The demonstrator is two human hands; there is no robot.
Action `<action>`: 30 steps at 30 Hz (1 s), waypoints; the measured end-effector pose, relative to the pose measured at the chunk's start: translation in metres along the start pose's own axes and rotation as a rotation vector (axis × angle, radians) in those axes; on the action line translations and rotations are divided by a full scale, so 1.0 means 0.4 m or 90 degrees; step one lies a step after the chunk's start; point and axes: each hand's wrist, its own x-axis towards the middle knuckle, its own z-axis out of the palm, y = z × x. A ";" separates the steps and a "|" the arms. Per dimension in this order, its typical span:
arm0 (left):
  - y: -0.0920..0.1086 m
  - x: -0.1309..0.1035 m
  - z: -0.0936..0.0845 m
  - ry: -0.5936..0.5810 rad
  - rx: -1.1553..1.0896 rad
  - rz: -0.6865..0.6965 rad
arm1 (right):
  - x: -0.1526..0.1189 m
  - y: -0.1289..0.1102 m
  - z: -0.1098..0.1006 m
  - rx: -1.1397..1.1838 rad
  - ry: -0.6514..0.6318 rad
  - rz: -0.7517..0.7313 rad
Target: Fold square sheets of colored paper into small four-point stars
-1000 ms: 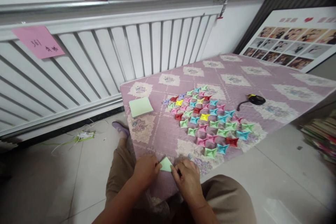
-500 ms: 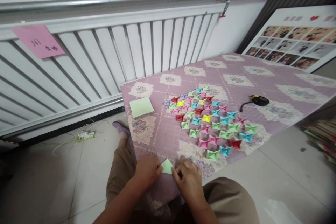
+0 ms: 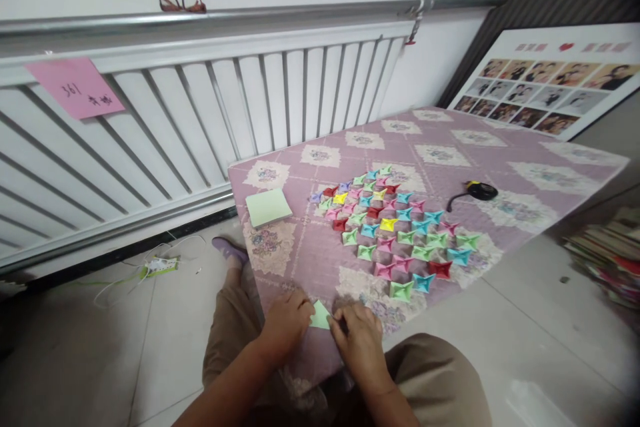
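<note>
Right, both hands are at the near end of the counter (image 3: 314,257), working on the small folded green paper (image 3: 320,315). Left hand (image 3: 285,325): fingers bunched, pinching the paper's left corner. Right hand (image 3: 362,341): thumb and curled fingers pinching the right corner; exact grip under the fingers can't be told. Paper sits between the hands, low on the counter, peak pointing away from the person.

Counter has a purple cloth with pale floral patches. Pale green paper stack (image 3: 269,207) near the left edge, well apart from the hands. Folded paper pieces (image 3: 389,224) set out in slanted rows mid-counter, beyond the right hand: green, pink, blue, red, yellow, lilac. Black coiled item (image 3: 483,191) with a yellow bit, right of the rows; too small to tell what.

Far right end: photo board (image 3: 543,83), tilted, with a red heart up top. Radiator (image 3: 300,97) behind the counter, pink note (image 3: 75,88) reading 361 on it, glasses (image 3: 181,4) on the pipe (image 3: 280,19) above. Floor left: power strip (image 3: 161,265), white cords. Blurry paper pile (image 3: 607,253) lower right.
</note>
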 end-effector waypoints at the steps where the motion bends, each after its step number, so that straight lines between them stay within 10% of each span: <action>1: -0.003 -0.003 0.007 0.015 0.012 0.056 | -0.001 -0.001 0.001 -0.002 -0.002 0.000; 7: -0.017 -0.008 0.014 0.054 0.033 0.216 | -0.006 -0.003 0.007 -0.012 0.001 0.001; 16: -0.011 -0.006 -0.011 -0.009 -0.029 0.160 | -0.030 -0.003 0.007 0.019 0.083 -0.110; 30: -0.029 0.006 -0.008 -0.010 -0.144 0.109 | -0.073 -0.038 -0.008 -0.102 -0.046 -0.183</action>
